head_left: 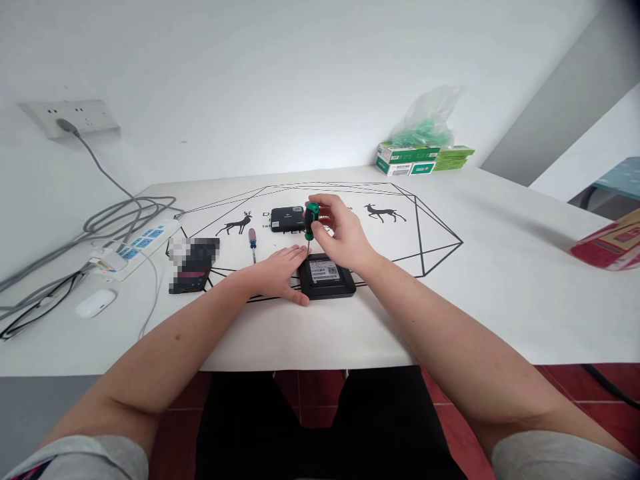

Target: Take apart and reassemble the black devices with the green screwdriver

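Note:
A flat black plastic box with a white printed label on its upper face lies on the table in front of me. My left hand grips its left side, thumb at the near corner and fingertips at the far corner. In my right hand is a screwdriver with a green and black handle, held upright. Its shaft points down to the box's far left corner; the tip is hidden by my left fingertips. Behind the box lies a second, smaller black box, partly covered by the screwdriver and right hand.
Left of my hands lie another screwdriver and a partly pixelated phone. Farther left are a power strip, cables and a white earbud case. Green and white cartons stand at the back right; a red package sits at the right.

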